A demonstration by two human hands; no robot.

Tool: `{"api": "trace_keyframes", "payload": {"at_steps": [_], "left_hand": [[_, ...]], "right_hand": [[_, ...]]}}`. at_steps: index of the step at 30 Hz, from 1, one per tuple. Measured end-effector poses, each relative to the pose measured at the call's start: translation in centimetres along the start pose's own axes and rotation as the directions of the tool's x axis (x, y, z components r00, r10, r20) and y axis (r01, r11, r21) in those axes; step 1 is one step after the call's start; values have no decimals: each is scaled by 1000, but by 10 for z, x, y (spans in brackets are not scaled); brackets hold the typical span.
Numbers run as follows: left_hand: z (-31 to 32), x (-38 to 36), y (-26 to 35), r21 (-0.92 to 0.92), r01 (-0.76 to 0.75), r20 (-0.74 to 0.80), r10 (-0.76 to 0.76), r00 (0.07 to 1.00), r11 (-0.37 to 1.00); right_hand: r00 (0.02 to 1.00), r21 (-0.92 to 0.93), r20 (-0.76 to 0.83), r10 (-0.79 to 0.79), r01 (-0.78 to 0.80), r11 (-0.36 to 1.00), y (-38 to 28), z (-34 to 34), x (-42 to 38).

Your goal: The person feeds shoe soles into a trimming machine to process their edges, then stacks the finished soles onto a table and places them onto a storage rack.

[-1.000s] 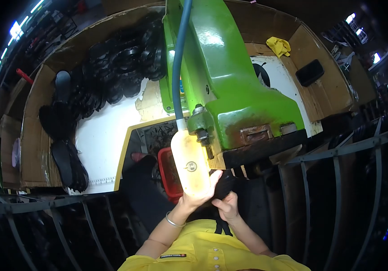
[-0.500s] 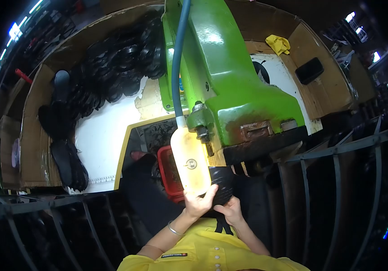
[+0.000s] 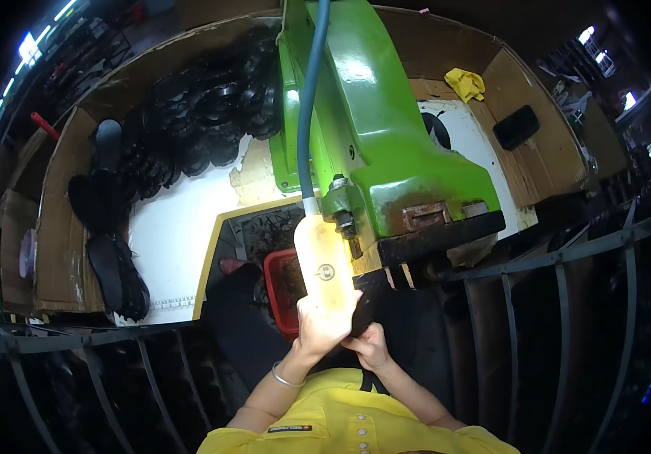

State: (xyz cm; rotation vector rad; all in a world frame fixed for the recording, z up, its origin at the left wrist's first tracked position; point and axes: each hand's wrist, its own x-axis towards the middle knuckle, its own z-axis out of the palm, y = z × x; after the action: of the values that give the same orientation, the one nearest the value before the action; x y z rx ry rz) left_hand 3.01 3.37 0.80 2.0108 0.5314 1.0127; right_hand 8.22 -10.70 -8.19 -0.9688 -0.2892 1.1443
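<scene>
Your left hand [image 3: 324, 327] and right hand [image 3: 372, 348] seem closed on a dark piece [image 3: 372, 301], partly hidden, near the green machine [image 3: 416, 178]; steady it evenly from both sides, fingertips clear of the machine.

hands [image 3: 372, 347]: holding dark piece [image 3: 371, 301] | yellow housing [image 3: 323, 253]: beside green machine [image 3: 416, 178] | black soles [image 3: 117, 274]: far left

The black piece [image 3: 371, 301], partly hidden, sits near the green machine [image 3: 390, 163].
</scene>
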Motion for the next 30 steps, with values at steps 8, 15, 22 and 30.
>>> {"api": "trace_keyframes", "payload": {"at_steps": [8, 15, 22, 30], "left_hand": [[21, -43, -16, -436, 314, 4, -347, 938, 843], [25, -13, -9, -455, 396, 111, -390, 914, 798], [21, -8, -6, -582, 376, 2, -460, 888, 721], [27, -17, -11, -687, 337, 29, -440, 898, 644]], "right_hand": [[991, 26, -106, -80, 83, 996, -13, -21, -10], [999, 115, -41, -23, 28, 993, 0, -15, -3], [970, 103, -209, -125, 149, 984, -15, -8, -8], [878, -44, -348, -328, 335, 941, -65, -51, -5]]}}
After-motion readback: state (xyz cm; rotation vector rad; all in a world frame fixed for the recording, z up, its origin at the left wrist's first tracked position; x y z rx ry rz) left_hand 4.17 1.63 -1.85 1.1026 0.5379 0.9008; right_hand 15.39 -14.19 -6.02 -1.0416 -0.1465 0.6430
